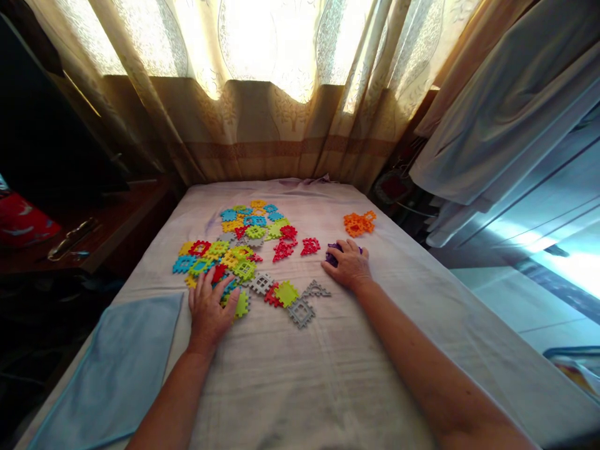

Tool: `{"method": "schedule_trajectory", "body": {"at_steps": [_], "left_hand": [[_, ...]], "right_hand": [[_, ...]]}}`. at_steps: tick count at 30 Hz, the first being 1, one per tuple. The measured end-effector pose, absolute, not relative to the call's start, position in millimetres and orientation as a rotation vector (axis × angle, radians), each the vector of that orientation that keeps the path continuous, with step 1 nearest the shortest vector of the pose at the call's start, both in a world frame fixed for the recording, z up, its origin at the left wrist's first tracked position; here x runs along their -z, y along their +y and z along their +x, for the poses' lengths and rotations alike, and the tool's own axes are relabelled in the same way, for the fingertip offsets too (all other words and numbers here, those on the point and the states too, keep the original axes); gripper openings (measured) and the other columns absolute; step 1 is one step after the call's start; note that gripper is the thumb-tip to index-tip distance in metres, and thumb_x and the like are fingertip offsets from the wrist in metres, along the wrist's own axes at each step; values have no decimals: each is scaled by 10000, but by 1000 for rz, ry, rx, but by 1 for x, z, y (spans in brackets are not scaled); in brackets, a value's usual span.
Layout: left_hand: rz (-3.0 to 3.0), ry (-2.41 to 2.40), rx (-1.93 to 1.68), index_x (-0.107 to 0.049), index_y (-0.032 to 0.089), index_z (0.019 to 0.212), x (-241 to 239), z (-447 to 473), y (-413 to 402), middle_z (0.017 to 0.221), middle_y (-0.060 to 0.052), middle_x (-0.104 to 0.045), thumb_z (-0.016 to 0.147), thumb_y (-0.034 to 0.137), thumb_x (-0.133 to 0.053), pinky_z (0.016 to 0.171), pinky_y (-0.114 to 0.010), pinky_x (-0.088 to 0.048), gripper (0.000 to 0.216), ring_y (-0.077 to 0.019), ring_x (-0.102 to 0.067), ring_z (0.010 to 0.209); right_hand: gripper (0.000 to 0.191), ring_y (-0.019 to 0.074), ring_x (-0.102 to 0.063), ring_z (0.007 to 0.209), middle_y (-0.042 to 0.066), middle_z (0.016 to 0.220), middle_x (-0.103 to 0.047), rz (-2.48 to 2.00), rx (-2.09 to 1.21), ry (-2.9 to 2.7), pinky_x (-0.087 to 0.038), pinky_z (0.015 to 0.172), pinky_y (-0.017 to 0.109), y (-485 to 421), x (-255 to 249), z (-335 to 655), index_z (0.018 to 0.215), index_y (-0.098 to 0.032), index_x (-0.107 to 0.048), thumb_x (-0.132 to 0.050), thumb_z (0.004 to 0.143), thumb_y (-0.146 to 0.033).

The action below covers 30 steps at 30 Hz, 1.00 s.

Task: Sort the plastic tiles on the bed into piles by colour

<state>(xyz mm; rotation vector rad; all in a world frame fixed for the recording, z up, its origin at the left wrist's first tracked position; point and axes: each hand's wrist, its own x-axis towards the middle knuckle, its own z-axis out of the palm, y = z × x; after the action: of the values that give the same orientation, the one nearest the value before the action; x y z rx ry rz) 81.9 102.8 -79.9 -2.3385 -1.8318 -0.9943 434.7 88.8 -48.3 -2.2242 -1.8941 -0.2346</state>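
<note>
Left hand (210, 309): fingers spread over the mixed pile (232, 257) of toothed pieces; we cannot tell whether they pinch any.
Right hand (349, 264): fingers curved over the purple pieces (331, 257); their grip is hidden from us.
Purple pieces: on the pale sheet (281, 387), between 1 lone red piece (310, 246) and the orange cluster (359, 225); we cannot count them.
Handling: we judge all pieces light, stiff and smooth, with teeth that might snag; we would take opposite edges.
</note>
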Motion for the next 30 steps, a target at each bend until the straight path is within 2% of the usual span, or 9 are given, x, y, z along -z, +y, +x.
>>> {"method": "schedule_trajectory", "body": {"at_steps": [8,12,18,24,30], "left_hand": [[-2345,-1814,998,-694,234,1182,80,80,104,1475,-138,-468,917,440,-473,1135,-573,-291,402,-376,-377,1394],[-2351,-1831,970,-694,246,1177,81,80,105,1475,-126,-473,903,417,-496,1135,-581,-288,379,-378,-378,1390],[-2344,-1829,974,-683,274,1172,82,79,105,1484,-85,-464,900,434,-497,1157,-541,-288,367,-344,-366,1411],[-2389,-1810,922,-676,273,1199,86,71,109,1506,-104,-435,908,466,-494,1153,-569,-288,394,-366,-358,1417],[-2376,-1813,944,-682,244,1190,84,73,107,1500,-125,-440,917,471,-468,1157,-567,-289,415,-370,-358,1417]], "right_hand": [[394,372,-388,1302,133,1409,-535,-2404,314,-1672,-331,980,571,92,50,479,1118,-244,-730,-496,890,-465],[412,358,-407,1281,129,1403,-539,-2410,304,-1677,-329,992,562,90,51,499,1157,-233,-717,-476,905,-453],[571,396,-364,1306,145,1464,-480,-2418,307,-1729,-298,1008,613,89,53,496,1247,-237,-659,-514,855,-627],[678,399,-331,1355,158,1501,-434,-2417,262,-1819,-245,1039,662,87,50,490,1355,-264,-579,-551,817,-676],[518,382,-344,1345,126,1506,-445,-2382,248,-1860,-233,1048,657,84,52,496,1244,-273,-666,-516,869,-599]]}}
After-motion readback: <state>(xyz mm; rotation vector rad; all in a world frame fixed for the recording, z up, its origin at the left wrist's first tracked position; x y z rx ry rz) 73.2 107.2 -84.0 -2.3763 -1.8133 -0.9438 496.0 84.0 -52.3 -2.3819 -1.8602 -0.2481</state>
